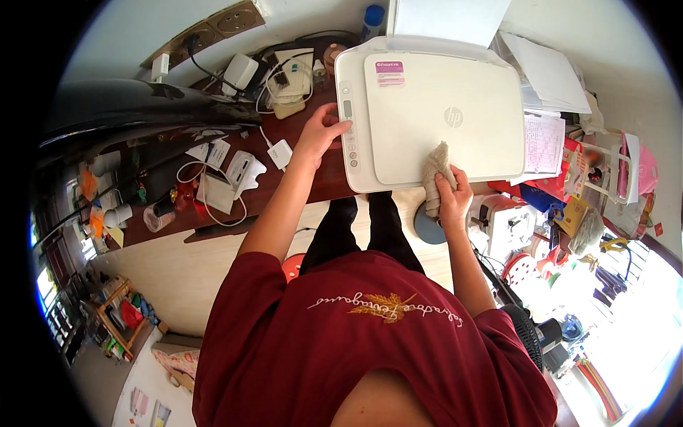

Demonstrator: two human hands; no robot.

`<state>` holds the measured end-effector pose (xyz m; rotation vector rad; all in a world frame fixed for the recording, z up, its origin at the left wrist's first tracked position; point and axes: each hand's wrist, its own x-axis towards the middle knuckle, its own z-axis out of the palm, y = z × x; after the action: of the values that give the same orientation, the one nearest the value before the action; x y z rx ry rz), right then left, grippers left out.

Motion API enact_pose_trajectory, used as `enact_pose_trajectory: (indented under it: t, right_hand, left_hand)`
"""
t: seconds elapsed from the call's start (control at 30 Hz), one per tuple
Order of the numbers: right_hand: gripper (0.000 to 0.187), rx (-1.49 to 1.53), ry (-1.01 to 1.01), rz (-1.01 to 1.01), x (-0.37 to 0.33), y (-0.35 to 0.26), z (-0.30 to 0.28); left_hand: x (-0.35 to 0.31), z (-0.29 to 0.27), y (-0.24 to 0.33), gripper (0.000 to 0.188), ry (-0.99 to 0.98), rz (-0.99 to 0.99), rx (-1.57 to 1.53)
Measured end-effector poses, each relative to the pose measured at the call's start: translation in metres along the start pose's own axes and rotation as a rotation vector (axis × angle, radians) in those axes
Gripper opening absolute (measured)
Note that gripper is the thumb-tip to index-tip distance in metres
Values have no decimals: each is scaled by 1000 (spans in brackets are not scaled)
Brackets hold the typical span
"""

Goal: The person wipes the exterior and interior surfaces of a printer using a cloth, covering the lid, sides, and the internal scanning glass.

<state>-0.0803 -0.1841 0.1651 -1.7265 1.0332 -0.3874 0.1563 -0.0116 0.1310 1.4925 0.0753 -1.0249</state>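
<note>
A white flatbed printer [491, 92] with a cream lid stands on a dark reddish-brown desk [299, 186]. At its left edge my left hand [321, 135] grips the body, thumb over the strip of round buttons and fingers along the side. My right hand [455, 198] is closed round a bunched beige-grey cloth [435, 171] at the printer's front edge. The cloth's upper end lies against the lid, and its lower end hangs past the edge. White paper [445, 21] stands upright behind the printer.
Left of the printer are white adapters [279, 153], a white stand [245, 173], looped cables and a black monitor [142, 114]. A blue-capped bottle [372, 21] stands behind. Papers [544, 142] lie to the right, beside bags and a white rack [605, 171]. A round grey-blue object [429, 226] is below.
</note>
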Motion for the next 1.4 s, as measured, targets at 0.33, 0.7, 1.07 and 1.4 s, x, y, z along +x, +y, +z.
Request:
enact_pose_trajectory:
  t: [0.33, 0.7, 1.07, 1.4]
  right_hand:
    - [23, -25, 16, -40, 1, -1, 2]
    - [22, -18, 38, -45, 3, 5, 2]
    - [24, -76, 28, -52, 4, 2, 2]
    - [20, -76, 60, -87, 6, 1, 5]
  left_hand:
    - [3, 1, 3, 62, 24, -19, 12]
    - [7, 3, 1, 59, 60, -16, 56]
    - [-23, -2, -16, 82, -135, 107, -62]
    - [-25, 3, -15, 72, -97, 95, -135]
